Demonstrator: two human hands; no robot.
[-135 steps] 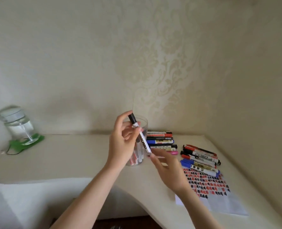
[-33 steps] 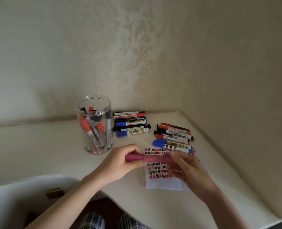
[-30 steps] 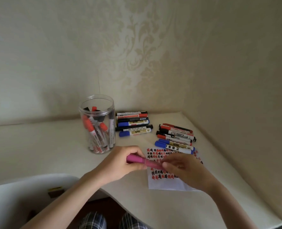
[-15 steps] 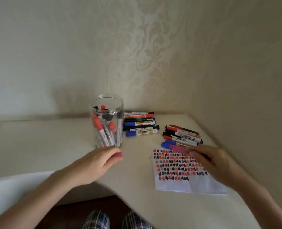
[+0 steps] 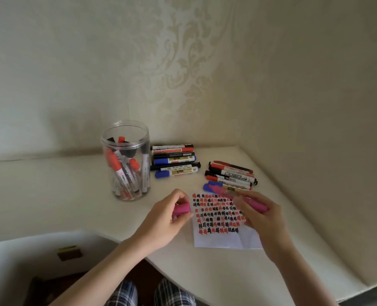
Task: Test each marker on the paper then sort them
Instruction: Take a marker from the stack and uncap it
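My right hand [image 5: 263,219] grips an uncapped pink marker [image 5: 254,204], its tip pointing up-left over the top edge of the paper [image 5: 225,239]. The sheet lies on the desk, covered with rows of red and black test marks. My left hand [image 5: 165,217] pinches the pink cap [image 5: 181,209] just left of the paper. A clear jar [image 5: 127,164] holding several red and black markers stands behind my left hand.
Two groups of sorted markers lie on the desk: one row [image 5: 174,161] next to the jar, another [image 5: 230,175] behind the paper. Walls meet in a corner close behind. The desk edge [image 5: 108,234] curves in front of me.
Both hands held the capped pink marker a second ago. The cap has come off into my left hand. My right hand carries the marker over the paper's top.
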